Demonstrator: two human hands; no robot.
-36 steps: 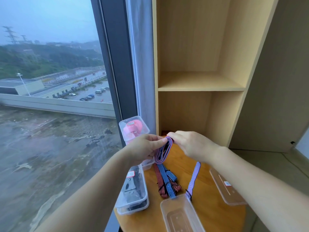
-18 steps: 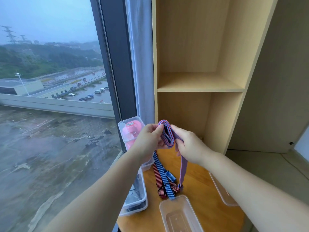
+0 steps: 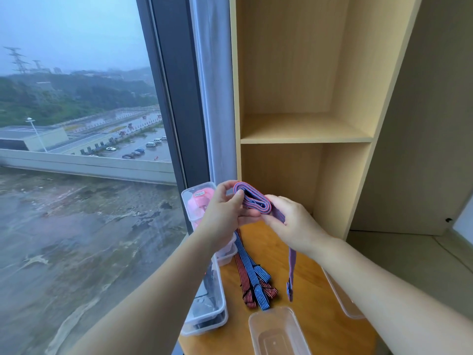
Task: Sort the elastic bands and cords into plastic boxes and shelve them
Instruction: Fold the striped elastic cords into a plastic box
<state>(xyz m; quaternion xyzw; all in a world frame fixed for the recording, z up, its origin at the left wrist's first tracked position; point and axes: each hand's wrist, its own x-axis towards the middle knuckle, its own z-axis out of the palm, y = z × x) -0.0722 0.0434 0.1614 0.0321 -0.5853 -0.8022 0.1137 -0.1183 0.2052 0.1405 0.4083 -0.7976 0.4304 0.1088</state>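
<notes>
A purple striped elastic band [image 3: 252,199] is wound into a flat coil above the wooden table [image 3: 314,321]. My left hand [image 3: 224,213] pinches the coil's left end. My right hand [image 3: 291,224] grips its right side, and the band's loose tail [image 3: 291,265] hangs down from under that hand. Red and blue striped bands [image 3: 252,283] lie on the table below. An empty clear plastic box [image 3: 277,331] stands at the near edge. A closed box with dark contents [image 3: 208,301] and a box with pink contents [image 3: 198,201] sit at the left.
A light wooden shelf unit [image 3: 304,129] with open compartments stands right behind the table. A clear lid or box [image 3: 343,301] lies at the table's right, partly hidden by my right arm. A large window and dark frame [image 3: 176,103] border the left.
The coil has grown thicker as more band was wound on. The hanging tail is shorter and has lifted off the table. Both hands stay at about the same height.
</notes>
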